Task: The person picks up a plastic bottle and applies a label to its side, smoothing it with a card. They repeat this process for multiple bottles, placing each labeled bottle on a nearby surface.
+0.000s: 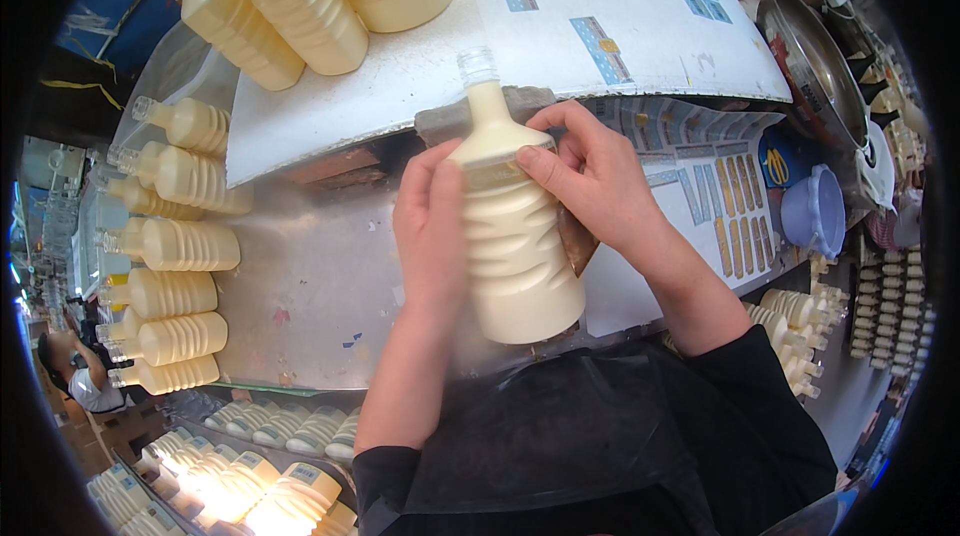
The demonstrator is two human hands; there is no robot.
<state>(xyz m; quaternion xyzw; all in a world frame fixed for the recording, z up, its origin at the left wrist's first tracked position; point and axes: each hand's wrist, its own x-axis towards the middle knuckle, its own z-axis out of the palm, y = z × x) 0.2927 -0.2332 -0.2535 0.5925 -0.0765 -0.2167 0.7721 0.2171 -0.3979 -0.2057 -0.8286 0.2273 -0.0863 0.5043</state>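
Evidently, work on the cream bottle (525,281) is standing partway: a dull band (492,173) is crossing its shoulder, probably needing smoothing. The bottle is tilting between both hands, its neck pointing toward the white board (370,101). The right hand (600,181) is keeping a nearly closed grip, thumb pressing the band; the blurred left hand (430,226) is curving loosely along the opposite side, how firmly I cannot tell. Blue and gold strips (735,201) are lying unused at right, and seemingly plain bottles (180,244) are lining the tabletop's (320,306) left end. A purple bucket (812,211) and yellow scissors (776,166) are sitting clear of the hands; a rough block (445,124) is crowding the bottle's neck.
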